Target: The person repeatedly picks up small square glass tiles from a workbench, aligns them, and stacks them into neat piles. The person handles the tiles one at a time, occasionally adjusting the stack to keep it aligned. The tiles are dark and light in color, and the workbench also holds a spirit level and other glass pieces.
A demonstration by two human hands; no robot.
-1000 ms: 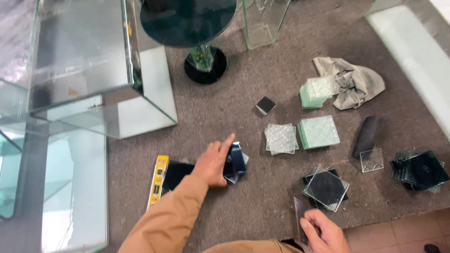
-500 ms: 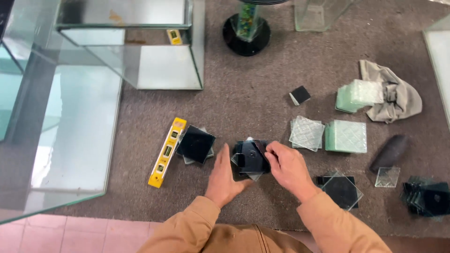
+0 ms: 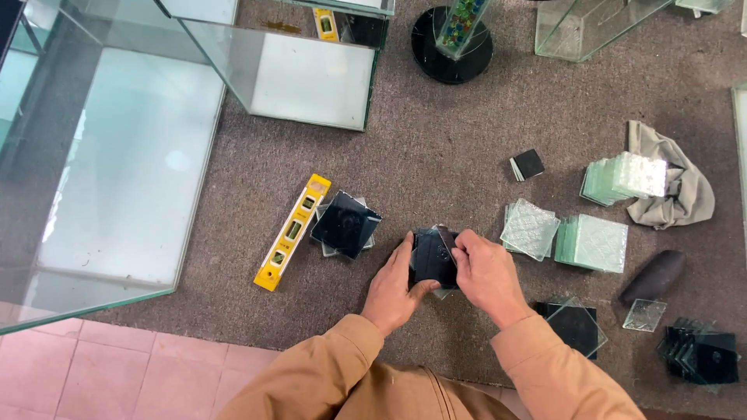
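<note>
You get soft, even daylight with faint shadows; the glass tank (image 3: pixel 101 155) at upper left shows pale glare, and the frame's corners look perhaps slightly stretched, otherwise sharp.

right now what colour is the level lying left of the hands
Yellow, with a few dark windows; the level shows best in the head view.

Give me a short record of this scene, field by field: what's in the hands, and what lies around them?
Left hand: steadies a small stack of dark square glass tiles from the left.
Right hand: grips the same stack from the right.
Surface: grey-brown carpet.
Left of hands: yellow spirit level, another dark square glass stack.
Right of hands: pale green textured glass squares, crumpled grey cloth.
</note>
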